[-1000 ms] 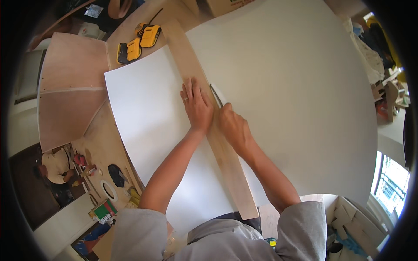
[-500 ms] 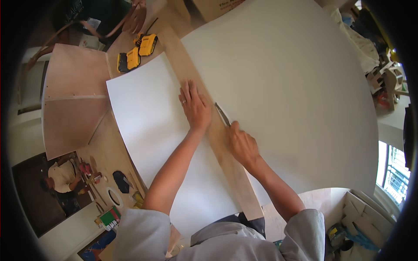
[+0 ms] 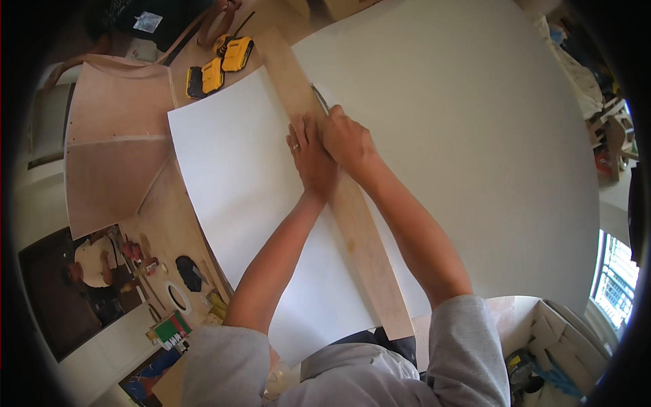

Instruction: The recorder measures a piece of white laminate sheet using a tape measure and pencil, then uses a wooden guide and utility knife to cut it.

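Note:
A long wooden strip (image 3: 352, 217) lies slantwise across a large white sheet (image 3: 461, 136), with white sheet surface (image 3: 224, 163) also on its left. My left hand (image 3: 315, 159) presses flat on the strip, fingers stretched forward. Closed in a fist just right of it, and close against it, my right hand (image 3: 349, 142) grips a slim metal-bladed knife (image 3: 320, 98). The blade points away from me and lies along the strip's right edge. Its handle is hidden in my fist.
Yellow-and-black battery packs (image 3: 212, 74) sit beyond the sheet's far left corner. A brown wooden panel (image 3: 119, 129) stands at the left. Another person (image 3: 98, 261) is at the lower left; someone's hand (image 3: 220, 20) shows at the top. An open box (image 3: 563, 339) is at lower right.
My right hand has slid forward along the strip's right edge with the knife, from below my left hand to beside it. The left hand stays pressed on the strip.

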{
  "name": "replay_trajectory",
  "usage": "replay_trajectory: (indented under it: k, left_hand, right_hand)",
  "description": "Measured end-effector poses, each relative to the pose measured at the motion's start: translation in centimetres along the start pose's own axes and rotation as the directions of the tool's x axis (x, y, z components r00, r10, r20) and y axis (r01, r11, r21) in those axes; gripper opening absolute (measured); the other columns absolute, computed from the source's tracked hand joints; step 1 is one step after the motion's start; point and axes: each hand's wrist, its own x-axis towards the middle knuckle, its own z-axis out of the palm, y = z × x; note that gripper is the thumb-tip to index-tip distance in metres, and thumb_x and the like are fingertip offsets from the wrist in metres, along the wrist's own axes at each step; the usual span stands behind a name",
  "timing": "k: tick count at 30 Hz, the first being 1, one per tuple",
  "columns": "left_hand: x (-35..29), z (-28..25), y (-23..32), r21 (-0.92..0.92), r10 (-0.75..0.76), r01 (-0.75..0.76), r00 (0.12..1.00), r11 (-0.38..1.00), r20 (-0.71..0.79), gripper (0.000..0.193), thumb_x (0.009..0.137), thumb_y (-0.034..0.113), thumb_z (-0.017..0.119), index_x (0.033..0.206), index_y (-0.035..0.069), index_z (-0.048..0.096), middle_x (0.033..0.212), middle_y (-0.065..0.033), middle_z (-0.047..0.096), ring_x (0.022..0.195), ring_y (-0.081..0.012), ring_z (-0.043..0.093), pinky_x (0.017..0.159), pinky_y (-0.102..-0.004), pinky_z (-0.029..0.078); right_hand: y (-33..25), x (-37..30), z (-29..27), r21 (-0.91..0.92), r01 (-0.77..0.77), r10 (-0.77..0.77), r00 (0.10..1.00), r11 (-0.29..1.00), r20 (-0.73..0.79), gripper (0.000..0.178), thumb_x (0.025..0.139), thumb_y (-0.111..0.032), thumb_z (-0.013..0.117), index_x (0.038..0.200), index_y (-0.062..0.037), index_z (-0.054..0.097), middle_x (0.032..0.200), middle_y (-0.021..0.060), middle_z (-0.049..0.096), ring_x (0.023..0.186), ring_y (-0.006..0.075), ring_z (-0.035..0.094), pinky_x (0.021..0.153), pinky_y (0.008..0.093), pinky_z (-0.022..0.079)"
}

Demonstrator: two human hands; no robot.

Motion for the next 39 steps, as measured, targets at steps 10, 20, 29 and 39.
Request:
replay_trajectory:
  k: [10,20,29,39]
  left_hand:
    - [0.2,1.2,-0.5,0.057,-0.007,0.012,0.995,0.998,-0.095,0.048,0.113,0.021,0.039,0.157,0.002,0.043,0.169,-0.0213,0.034,0.155,-0.0495,0.031,0.13,-0.0599,0.023]
    - [0.3,1.1,-0.2,0.075,-0.02,0.027,0.996,0.997,-0.081,0.05,0.113,0.022,0.037,0.16,0.004,0.04,0.17,-0.0189,0.034,0.156,-0.0487,0.03,0.131,-0.0563,0.023]
    - [0.4,1.1,-0.7,0.11,-0.023,0.033,0.995,0.993,-0.092,0.051,0.114,0.023,0.036,0.162,0.005,0.039,0.171,-0.0192,0.033,0.157,-0.0468,0.029,0.131,-0.0567,0.022]
    - [0.1,0.9,-0.4,0.078,0.011,-0.004,0.996,0.997,-0.091,0.051,0.112,0.021,0.041,0.16,0.004,0.038,0.17,-0.0199,0.033,0.155,-0.0505,0.033,0.13,-0.0594,0.024]
  right_hand:
    - [1.2,-12.1,-4.4,0.096,-0.11,0.088,0.973,0.989,0.213,0.014,0.1,-0.007,0.054,0.094,0.0029,0.046,0.077,0.0289,0.069,0.072,0.0486,0.071,0.062,0.0526,0.059]
    - [2.7,-24.0,-6.3,0.107,-0.158,0.131,0.965,0.982,0.227,0.016,0.099,-0.003,0.056,0.089,-0.0007,0.044,0.067,0.0214,0.064,0.058,0.0393,0.068,0.049,0.0471,0.055]
    - [3.9,-25.3,-6.5,0.109,-0.255,0.195,0.9,0.961,0.391,0.014,0.102,-0.008,0.054,0.099,-0.0009,0.042,0.069,0.0236,0.067,0.063,0.0425,0.071,0.055,0.0512,0.057]
    - [0.7,-7.5,-2.0,0.084,-0.067,0.065,0.998,0.994,0.027,0.018,0.102,-0.012,0.053,0.093,0.0022,0.049,0.077,0.0264,0.072,0.072,0.0416,0.076,0.06,0.0483,0.062]
